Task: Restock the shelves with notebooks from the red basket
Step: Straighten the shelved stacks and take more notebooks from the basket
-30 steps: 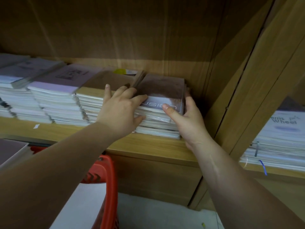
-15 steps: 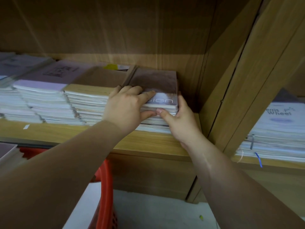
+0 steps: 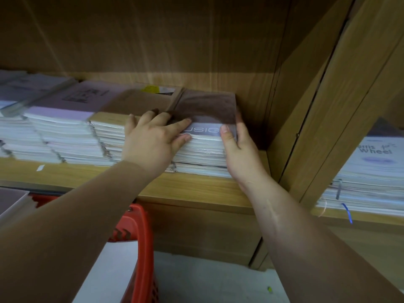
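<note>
A stack of notebooks [image 3: 203, 154] with a brown and lilac top cover [image 3: 205, 108] sits at the right end of the wooden shelf [image 3: 196, 189]. My left hand [image 3: 150, 143] lies flat on the stack's left front corner, fingers spread over the cover and the page edges. My right hand [image 3: 238, 149] cups the stack's right front corner, thumb on the top cover. The red basket [image 3: 140, 248] is below, at the bottom left, mostly behind my left arm, with a white sheet [image 3: 109, 270] showing inside it.
More notebook stacks [image 3: 65, 136] fill the shelf to the left. A wooden upright [image 3: 306, 119] closes the bay at the right; beyond it lies another stack [image 3: 367, 178] marked "Wheel". A further notebook pile [image 3: 13, 202] sits at the lower left edge.
Both hands stay on the same stack; the right thumb has shifted from the page edges up onto the cover. The view has drifted slightly.
</note>
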Demonstrator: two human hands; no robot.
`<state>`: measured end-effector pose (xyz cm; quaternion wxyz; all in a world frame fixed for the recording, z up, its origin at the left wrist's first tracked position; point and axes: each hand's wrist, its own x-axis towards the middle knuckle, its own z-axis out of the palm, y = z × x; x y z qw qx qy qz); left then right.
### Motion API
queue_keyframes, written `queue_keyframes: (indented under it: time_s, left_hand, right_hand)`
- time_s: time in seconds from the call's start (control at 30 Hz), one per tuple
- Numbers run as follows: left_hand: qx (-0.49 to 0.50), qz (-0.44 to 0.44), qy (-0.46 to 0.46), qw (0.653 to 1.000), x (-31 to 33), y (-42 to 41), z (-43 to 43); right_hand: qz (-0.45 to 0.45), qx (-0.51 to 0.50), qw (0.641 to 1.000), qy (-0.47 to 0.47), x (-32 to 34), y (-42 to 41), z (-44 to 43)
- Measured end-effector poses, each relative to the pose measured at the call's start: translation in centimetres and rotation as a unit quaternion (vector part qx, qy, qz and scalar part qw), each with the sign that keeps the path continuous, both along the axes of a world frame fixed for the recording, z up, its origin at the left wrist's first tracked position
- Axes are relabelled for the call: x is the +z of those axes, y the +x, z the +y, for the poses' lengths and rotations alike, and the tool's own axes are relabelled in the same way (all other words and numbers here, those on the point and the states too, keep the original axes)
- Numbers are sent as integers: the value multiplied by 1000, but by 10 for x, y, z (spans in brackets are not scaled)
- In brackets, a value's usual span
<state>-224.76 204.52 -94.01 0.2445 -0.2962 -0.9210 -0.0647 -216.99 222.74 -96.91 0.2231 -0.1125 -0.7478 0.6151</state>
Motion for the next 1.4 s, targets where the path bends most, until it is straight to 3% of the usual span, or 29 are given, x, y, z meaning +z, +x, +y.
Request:
queue_keyframes:
  time_s: [0.23,0.43,0.53,0.6,0.73,0.9,1.0,1.13,1.23,1.4]
  left_hand:
    - [8,-25,-55,998,4,7,-3]
    - [30,-54,-78,995,9,10,3]
    - [22,-56,-62,996,11,27,-10]
    - [18,-67,-37,997,12,45,-32]
    - [44,-117,-21,992,12,69,-109]
    - [113,-170,-33,978,25,86,-232]
    - [141,-210,-6,967,35,88,-295]
    - [203,-262,26,943,35,73,-372]
    - [226,-318,53,919,35,61,-411]
    - [187,-435,99,875,25,49,-447]
  right_hand:
    - [5,-30,999,-35,0,4,-10]
    - [-57,-15,998,-30,15,12,-9]
    - [-82,-109,988,70,20,18,-24]
    - [-45,-125,979,155,26,22,-44]
    - [39,-74,955,286,37,31,-94]
    - [74,11,932,354,25,47,-149]
    - [43,138,951,272,22,57,-191]
    - [-79,282,948,129,15,57,-266]
    - [-152,298,942,22,4,53,-326]
    - [-214,264,938,-64,-11,69,-406]
